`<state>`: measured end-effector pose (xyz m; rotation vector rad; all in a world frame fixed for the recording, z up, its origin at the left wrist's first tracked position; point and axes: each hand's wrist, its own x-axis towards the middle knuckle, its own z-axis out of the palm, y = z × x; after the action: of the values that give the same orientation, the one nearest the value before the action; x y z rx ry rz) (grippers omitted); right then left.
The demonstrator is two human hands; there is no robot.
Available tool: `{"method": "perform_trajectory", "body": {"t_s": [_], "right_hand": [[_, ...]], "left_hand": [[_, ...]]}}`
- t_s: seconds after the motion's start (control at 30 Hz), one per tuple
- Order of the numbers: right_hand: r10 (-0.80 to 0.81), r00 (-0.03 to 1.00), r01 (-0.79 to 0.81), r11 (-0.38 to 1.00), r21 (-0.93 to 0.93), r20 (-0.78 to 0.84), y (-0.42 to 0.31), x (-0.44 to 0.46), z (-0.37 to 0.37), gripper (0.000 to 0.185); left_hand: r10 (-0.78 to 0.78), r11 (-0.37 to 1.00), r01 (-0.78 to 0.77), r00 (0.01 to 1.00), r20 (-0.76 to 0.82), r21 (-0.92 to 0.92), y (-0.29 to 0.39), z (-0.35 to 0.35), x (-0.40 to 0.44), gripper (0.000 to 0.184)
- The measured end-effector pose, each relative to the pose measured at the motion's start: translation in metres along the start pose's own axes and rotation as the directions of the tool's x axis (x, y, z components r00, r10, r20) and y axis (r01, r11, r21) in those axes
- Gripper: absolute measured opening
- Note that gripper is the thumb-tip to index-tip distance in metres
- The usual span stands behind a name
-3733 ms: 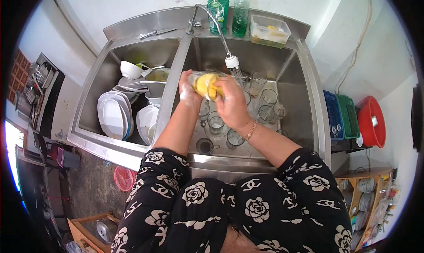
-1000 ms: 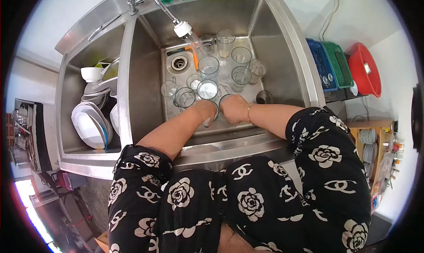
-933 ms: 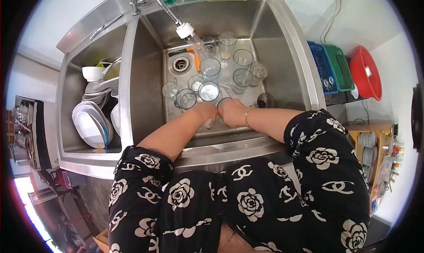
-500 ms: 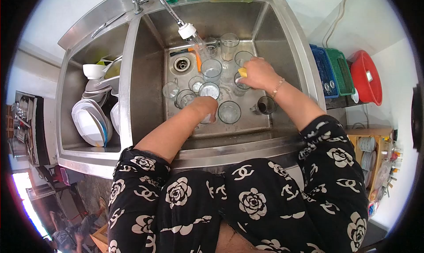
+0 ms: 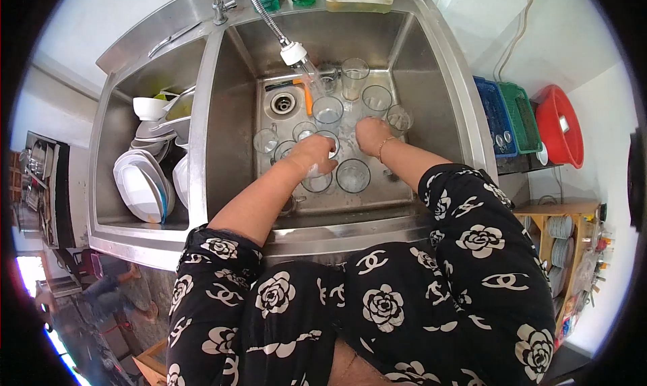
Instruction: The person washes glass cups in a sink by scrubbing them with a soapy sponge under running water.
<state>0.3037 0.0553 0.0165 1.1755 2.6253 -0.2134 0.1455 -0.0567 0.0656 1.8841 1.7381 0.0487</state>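
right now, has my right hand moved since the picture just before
Yes. Judged against the drain, your right hand has shifted left and closer to you.

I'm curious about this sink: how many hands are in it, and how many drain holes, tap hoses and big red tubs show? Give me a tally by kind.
Hands: 2, the left hand and the right hand
Drain hole: 1
Tap hose: 1
Red tub: 1
Total: 5

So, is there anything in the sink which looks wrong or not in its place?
Something orange and black lies by the drain, odd beside drinking glasses; I cannot tell what. No glass looks visibly broken.
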Motion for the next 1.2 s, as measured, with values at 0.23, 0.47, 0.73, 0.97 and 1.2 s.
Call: {"method": "perform_trajectory", "body": {"t_s": [0.23,0.47,0.73,0.97,1.2], "right_hand": [[0.053,0.993,-0.068,0.989,0.131,0.11,0.016,0.002,-0.028,0.025],[-0.108,0.994,0.104,0.906,0.411,-0.014,0.059,-0.017,-0.108,0.033],[-0.239,0.97,-0.111,-0.312,0.944,0.035,0.055,-0.028,-0.107,0.031],[-0.3,0.926,-0.361,-0.526,0.77,0.229,0.024,0.002,-0.049,0.026],[-0.068,0.996,0.014,-0.541,0.841,-0.06,-0.029,-0.018,-0.088,0.029]], "left_hand": [[-0.057,0.979,0.021,0.983,-0.173,-0.201,-0.019,0.001,0.008,0.034],[-0.296,0.768,0.054,0.914,-0.278,-0.638,-0.013,-0.006,0.013,0.041],[-0.186,-0.202,-0.297,0.947,-0.261,-0.933,0.013,-0.032,0.004,0.088],[-0.201,0.763,-0.489,0.441,-0.875,-0.422,0.033,-0.048,-0.011,0.075],[-0.679,-0.036,-0.604,0.599,-0.424,-0.796,-0.004,-0.056,0.017,0.043]]}}
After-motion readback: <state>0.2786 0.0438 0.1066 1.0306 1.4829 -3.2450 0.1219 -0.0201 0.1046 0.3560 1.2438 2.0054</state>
